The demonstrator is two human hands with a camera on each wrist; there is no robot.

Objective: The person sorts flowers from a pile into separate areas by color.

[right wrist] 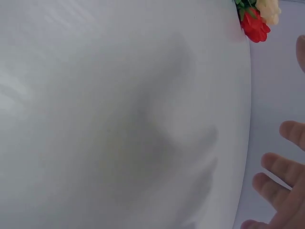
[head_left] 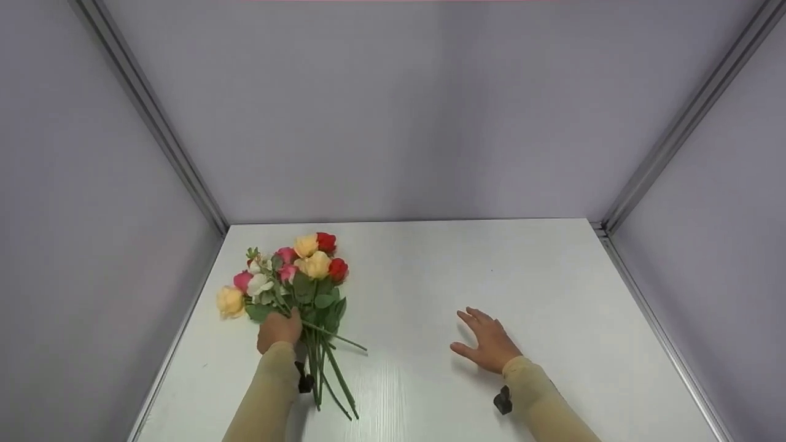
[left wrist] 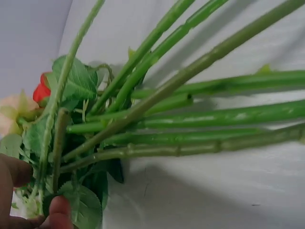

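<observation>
A loose bunch of flowers lies on the left part of the white table, with red, pink, cream and white heads toward the back and long green stems toward the front. My left hand is at the leafy part of the bunch, on its left side. In the left wrist view its thumb and fingers close around a thin flower stem that crosses over the others; which head it bears I cannot tell. To the right, my right hand hovers above the table with fingers spread, holding nothing.
The white table meets a grey back wall and has grey side panels at left and right. Metal frame rails run along the corners. A small dark device sits at the right wrist.
</observation>
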